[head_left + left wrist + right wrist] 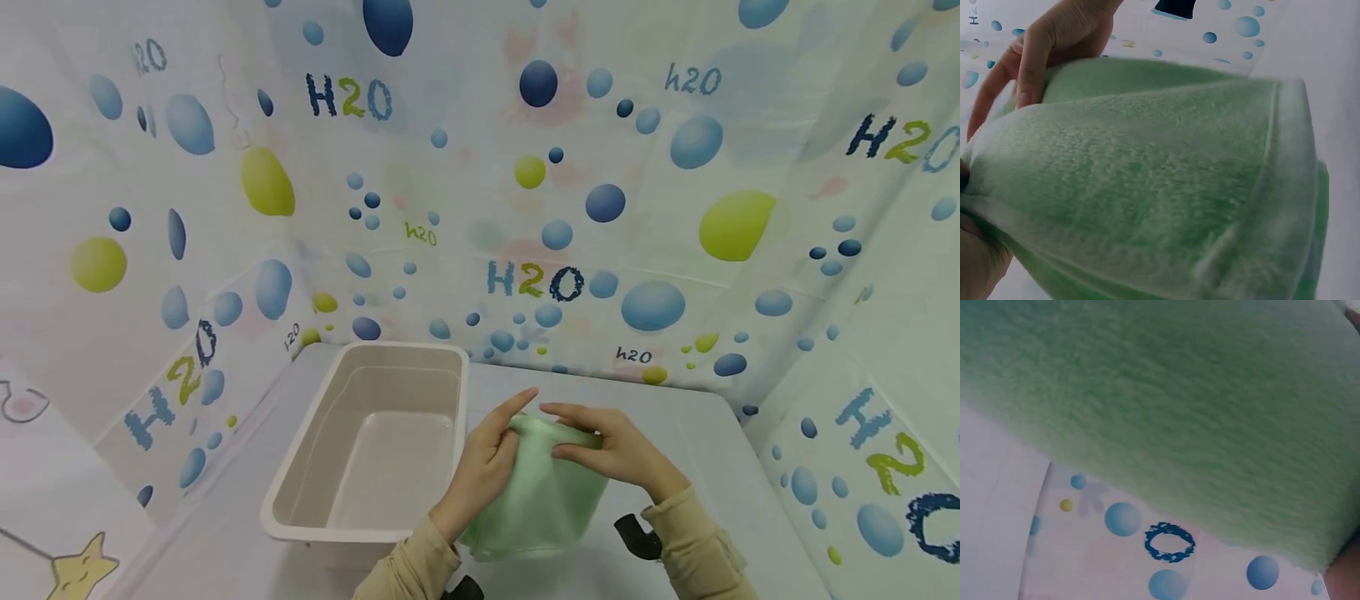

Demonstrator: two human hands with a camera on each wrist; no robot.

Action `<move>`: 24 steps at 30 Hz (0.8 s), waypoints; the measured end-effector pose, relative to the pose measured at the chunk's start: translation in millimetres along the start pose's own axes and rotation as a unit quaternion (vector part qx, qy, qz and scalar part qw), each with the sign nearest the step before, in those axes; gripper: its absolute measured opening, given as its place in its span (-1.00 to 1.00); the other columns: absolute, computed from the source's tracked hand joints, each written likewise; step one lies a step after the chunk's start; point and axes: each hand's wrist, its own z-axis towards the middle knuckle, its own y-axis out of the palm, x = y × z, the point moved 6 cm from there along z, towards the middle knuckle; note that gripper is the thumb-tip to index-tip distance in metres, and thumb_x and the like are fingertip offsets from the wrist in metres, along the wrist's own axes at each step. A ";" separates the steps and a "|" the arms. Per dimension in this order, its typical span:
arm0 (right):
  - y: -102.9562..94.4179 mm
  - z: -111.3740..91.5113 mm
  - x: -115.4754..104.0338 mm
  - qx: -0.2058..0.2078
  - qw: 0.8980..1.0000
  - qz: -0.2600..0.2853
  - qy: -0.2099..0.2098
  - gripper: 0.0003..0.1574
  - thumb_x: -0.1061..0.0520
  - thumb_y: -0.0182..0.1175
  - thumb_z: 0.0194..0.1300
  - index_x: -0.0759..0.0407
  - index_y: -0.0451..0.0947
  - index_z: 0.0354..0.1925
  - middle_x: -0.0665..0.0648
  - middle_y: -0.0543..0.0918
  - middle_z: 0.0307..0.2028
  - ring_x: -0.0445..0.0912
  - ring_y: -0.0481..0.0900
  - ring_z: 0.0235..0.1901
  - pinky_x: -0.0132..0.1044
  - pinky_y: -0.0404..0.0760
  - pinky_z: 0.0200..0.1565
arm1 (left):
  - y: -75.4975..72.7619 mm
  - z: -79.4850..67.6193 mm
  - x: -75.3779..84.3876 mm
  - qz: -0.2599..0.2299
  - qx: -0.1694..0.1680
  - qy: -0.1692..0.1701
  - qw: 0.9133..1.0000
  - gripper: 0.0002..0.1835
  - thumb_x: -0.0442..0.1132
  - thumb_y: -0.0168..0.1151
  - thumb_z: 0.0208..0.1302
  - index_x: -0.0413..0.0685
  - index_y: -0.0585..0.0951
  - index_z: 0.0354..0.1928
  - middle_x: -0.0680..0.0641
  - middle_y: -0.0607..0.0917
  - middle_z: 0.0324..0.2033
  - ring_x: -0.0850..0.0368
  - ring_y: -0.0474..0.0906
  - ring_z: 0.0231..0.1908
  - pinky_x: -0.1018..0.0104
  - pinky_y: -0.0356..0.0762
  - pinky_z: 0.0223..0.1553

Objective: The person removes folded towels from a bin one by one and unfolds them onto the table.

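Note:
A light green plush towel (551, 492) hangs in folds between the two hands, above the white table beside a beige basin. My left hand (487, 462) pinches its upper left edge, index finger pointing up; in the left wrist view only part of this left hand (979, 259) shows. At the upper right edge, my right hand (611, 446) holds the cloth between thumb and fingers, index finger reaching toward the left hand. The left wrist view shows this right hand (1063, 44) behind a fold. Across the right wrist view the towel (1166, 425) covers most of the frame.
A beige rectangular basin (367, 537) stands on the white table (675, 433), left of the towel. Black wrist cameras (637, 537) show below the sleeves. A white curtain (465, 183) with blue and green bubbles and H2O lettering encloses the back and sides.

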 end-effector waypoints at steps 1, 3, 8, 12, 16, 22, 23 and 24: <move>-1.3 1.0 -3.9 0.005 1.000 0.001 -0.027 -0.38 0.34 0.34 0.01 0.26 0.48 0.10 0.20 0.67 -0.09 -0.24 0.63 -0.09 -0.45 0.58 -0.05 | -0.8 -0.3 -0.1 -0.003 0.000 0.004 1.000 -0.41 -0.50 -0.13 0.31 0.19 0.36 0.30 -0.04 0.57 0.11 0.16 0.53 -0.06 0.22 0.53 -0.01; -4.6 3.4 -11.9 0.015 0.997 0.010 -0.080 -0.50 0.42 0.34 -0.04 0.30 0.54 -0.05 0.18 0.68 -0.18 -0.22 0.63 -0.16 -0.48 0.57 -0.08 | -2.4 -0.9 1.0 -0.013 0.001 0.019 1.000 -0.43 -0.47 -0.14 0.34 0.15 0.31 0.34 -0.05 0.60 0.03 0.20 0.54 -0.13 0.30 0.53 -0.09; -15.2 7.4 -23.0 0.021 0.986 0.047 -0.160 -0.66 0.50 0.28 -0.03 0.24 0.55 -0.25 0.13 0.63 -0.34 -0.16 0.56 -0.31 -0.45 0.54 -0.17 | -5.4 -5.1 5.1 -0.055 -0.014 0.080 0.995 -0.41 -0.40 -0.10 0.38 0.16 0.18 0.40 -0.11 0.60 0.02 0.16 0.53 -0.04 0.35 0.49 -0.06; -21.7 6.2 -22.6 0.013 0.981 0.082 -0.174 -0.74 0.49 0.16 0.11 0.25 0.62 -0.25 0.24 0.62 -0.32 -0.09 0.55 -0.30 -0.40 0.54 -0.21 | -4.4 -12.3 9.8 -0.068 -0.048 0.141 0.987 -0.38 -0.42 0.01 0.32 0.18 0.24 0.38 -0.19 0.53 0.04 0.09 0.49 -0.03 0.33 0.52 -0.08; -24.6 3.9 -19.7 0.009 0.978 0.125 -0.164 -0.62 0.57 0.07 0.11 0.26 0.66 -0.24 0.29 0.60 -0.30 -0.08 0.53 -0.28 -0.36 0.54 -0.27 | 0.2 -22.2 8.3 -0.094 -0.091 0.139 0.982 -0.47 -0.38 0.05 0.30 0.17 0.38 0.29 -0.21 0.47 0.05 0.18 0.41 -0.09 0.39 0.55 -0.23; -27.9 1.1 -15.1 0.027 0.978 0.164 -0.129 -0.52 0.65 0.00 0.05 0.28 0.66 -0.23 0.25 0.61 -0.25 -0.11 0.55 -0.22 -0.36 0.55 -0.23 | 6.2 -37.4 0.2 -0.145 -0.121 0.103 0.977 -0.70 -0.36 0.07 0.30 -0.06 0.63 0.02 -0.23 0.44 0.09 0.15 0.41 0.01 0.33 0.60 -0.19; -28.7 0.5 -14.5 0.033 0.978 0.165 -0.125 -0.51 0.66 -0.01 0.05 0.28 0.66 -0.23 0.23 0.62 -0.23 -0.12 0.55 -0.21 -0.37 0.55 -0.21 | 6.8 -40.3 -1.0 -0.145 -0.123 0.105 0.976 -0.73 -0.37 0.07 0.30 -0.08 0.66 -0.03 -0.23 0.44 0.09 0.15 0.41 0.02 0.33 0.60 -0.19; -29.3 -0.2 -14.0 0.038 0.978 0.167 -0.123 -0.50 0.66 -0.02 0.06 0.29 0.66 -0.23 0.22 0.62 -0.22 -0.12 0.55 -0.20 -0.37 0.55 -0.20 | 7.7 -43.5 -2.3 -0.146 -0.125 0.109 0.975 -0.75 -0.38 0.07 0.29 -0.11 0.67 -0.07 -0.23 0.43 0.09 0.15 0.42 0.02 0.33 0.60 -0.18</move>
